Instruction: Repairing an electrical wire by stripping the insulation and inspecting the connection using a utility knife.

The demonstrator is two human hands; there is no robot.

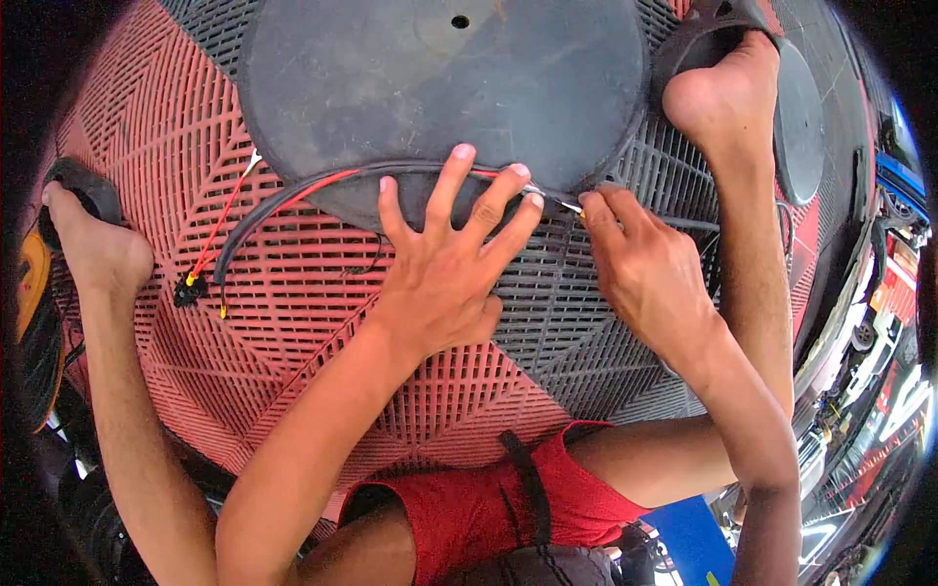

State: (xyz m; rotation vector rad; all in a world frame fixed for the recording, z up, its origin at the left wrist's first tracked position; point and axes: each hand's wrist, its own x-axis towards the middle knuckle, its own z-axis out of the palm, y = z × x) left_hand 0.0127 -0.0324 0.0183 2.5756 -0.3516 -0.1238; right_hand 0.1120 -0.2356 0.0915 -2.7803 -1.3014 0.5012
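Observation:
A black sleeved cable bundle with red wire showing along it curves over the near edge of a large black disc. My left hand lies across the bundle with fingers spread, its fingertips pressing near the disc's edge. Beside those fingertips, my right hand is closed in a pinch. A thin silvery tip and a bit of yellow show at its fingers, pointing at the bundle; the thing itself is mostly hidden. From the bundle's left end come a thin red wire with a fork terminal and a black connector.
Red and dark grey slatted floor tiles lie under everything. My bare feet rest on either side of the disc, the right one by a black sandal. A smaller dark disc stands beyond it. Cluttered parts fill the far right.

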